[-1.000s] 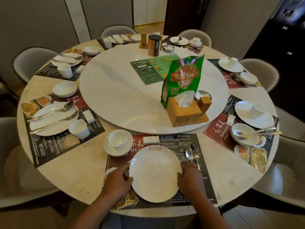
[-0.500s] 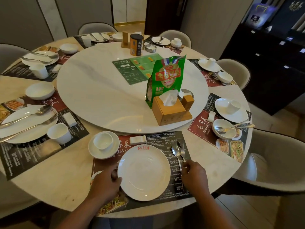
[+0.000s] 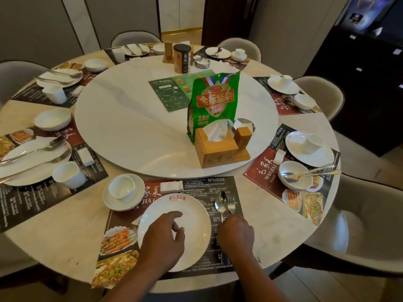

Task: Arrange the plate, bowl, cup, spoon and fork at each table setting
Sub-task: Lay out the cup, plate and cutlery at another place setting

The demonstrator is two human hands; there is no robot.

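A round, pale marble table (image 3: 65, 225) fills a dim dining room, with padded chairs around it and a white turntable (image 3: 130, 127) at its centre. At the nearest setting, a printed placemat (image 3: 196, 186) carries a white plate (image 3: 194, 214) with a small red mark near its far rim. The left hand (image 3: 162, 238) lies over the near left part of this plate, forefinger stretched forward, the other fingers loosely bent, grasping nothing; whether it touches the china cannot be told. Just right of the plate, a spoon (image 3: 221, 203) and a fork (image 3: 231, 203) lie side by side on the mat, heads pointing away. The right hand (image 3: 236, 234) covers their handles with its back up and its fingers bent down out of sight, so whether it pinches them cannot be told. To the far left of the plate a cup (image 3: 121, 188) stands upright inside a shallow bowl (image 3: 109, 199), and a small white rest (image 3: 171, 185) lies beyond the plate.

On the turntable a green snack bag (image 3: 214, 103) stands behind a wooden tissue box (image 3: 214, 149), with a green card (image 3: 172, 92) and a dark-lidded canister (image 3: 182, 58) farther back. The left neighbouring setting has cutlery across its plate (image 3: 32, 166); the right one has cutlery across its bowl (image 3: 294, 177).
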